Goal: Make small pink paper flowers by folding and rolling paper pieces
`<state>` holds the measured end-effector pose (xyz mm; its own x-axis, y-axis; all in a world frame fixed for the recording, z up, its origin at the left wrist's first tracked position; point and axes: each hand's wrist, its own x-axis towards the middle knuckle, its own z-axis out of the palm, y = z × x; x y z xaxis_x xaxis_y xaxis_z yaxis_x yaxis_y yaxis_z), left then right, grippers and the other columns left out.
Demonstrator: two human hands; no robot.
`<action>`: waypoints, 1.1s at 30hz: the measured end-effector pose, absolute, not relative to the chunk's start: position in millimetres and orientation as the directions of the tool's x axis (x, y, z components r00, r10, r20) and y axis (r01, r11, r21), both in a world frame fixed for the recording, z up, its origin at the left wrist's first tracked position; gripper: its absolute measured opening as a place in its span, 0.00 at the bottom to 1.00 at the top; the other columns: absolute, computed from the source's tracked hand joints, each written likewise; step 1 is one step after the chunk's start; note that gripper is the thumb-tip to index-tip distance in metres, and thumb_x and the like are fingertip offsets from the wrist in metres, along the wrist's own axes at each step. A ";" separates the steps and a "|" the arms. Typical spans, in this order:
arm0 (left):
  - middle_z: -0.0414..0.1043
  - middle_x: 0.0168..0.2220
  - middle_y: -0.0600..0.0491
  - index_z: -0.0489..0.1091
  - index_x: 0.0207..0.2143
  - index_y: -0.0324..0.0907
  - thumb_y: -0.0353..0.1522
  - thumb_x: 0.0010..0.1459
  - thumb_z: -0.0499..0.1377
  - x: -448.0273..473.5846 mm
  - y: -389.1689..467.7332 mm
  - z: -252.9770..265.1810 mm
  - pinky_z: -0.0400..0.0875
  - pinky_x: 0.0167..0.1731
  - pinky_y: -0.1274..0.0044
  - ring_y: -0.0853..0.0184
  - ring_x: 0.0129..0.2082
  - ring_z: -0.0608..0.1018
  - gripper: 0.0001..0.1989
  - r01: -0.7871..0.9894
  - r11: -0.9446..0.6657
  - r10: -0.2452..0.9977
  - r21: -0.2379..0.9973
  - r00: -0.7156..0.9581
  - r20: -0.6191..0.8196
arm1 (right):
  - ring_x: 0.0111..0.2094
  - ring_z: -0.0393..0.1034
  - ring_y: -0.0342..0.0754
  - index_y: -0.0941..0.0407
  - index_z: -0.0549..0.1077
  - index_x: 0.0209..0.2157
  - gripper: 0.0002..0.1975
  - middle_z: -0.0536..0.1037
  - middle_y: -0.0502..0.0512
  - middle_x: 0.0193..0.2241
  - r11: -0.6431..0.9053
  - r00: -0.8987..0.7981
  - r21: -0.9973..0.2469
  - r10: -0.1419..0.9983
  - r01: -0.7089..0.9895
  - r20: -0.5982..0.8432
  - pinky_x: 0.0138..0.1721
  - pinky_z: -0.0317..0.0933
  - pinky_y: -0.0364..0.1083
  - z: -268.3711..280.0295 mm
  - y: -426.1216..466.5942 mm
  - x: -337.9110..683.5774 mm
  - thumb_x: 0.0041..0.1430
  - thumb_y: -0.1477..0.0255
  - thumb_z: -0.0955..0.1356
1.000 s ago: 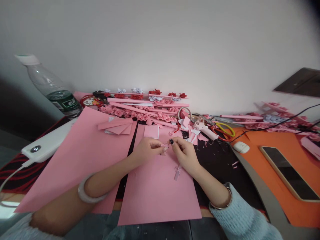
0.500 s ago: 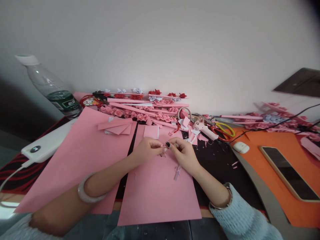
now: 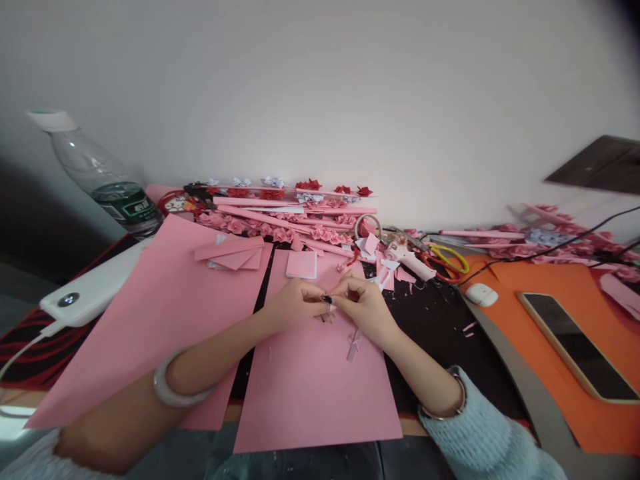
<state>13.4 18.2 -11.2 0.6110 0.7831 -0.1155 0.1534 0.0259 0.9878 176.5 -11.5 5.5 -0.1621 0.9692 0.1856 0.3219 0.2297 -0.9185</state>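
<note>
My left hand (image 3: 295, 305) and my right hand (image 3: 364, 305) meet fingertip to fingertip over a large pink paper sheet (image 3: 320, 393). Both are closed in a pinch on a small pale pink piece of paper (image 3: 332, 308), mostly hidden by the fingers. Dark nail polish shows where the tips meet. Below my right hand a narrow pink paper strip (image 3: 353, 348) rests on the sheet. Just beyond my hands is a stack of small pink paper squares (image 3: 302, 265). Folded pink pieces (image 3: 233, 255) sit on a second pink sheet (image 3: 175, 300) to the left.
Paper flower stems (image 3: 280, 212) line the wall. A glue gun (image 3: 410, 259), yellow-handled scissors (image 3: 450, 257) and a tape roll (image 3: 367, 227) lie right of centre. A bottle (image 3: 117, 187) and white power bank (image 3: 95, 287) stand left; a phone (image 3: 575, 347) and earphone case (image 3: 481, 295) lie right.
My fingertips have shifted slightly down and left, still pinched together on the small paper piece. Other things stay where they were.
</note>
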 end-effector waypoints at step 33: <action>0.76 0.25 0.48 0.74 0.27 0.34 0.35 0.50 0.62 10.4 16.0 -7.2 0.73 0.29 0.77 0.67 0.26 0.78 0.11 -0.093 0.321 0.732 0.942 0.656 -0.185 | 0.24 0.55 0.41 0.57 0.75 0.27 0.22 0.61 0.53 0.28 0.284 -0.136 -0.953 0.953 0.104 0.269 0.22 0.54 0.42 -3.9 -13.2 183.0 0.63 0.60 0.56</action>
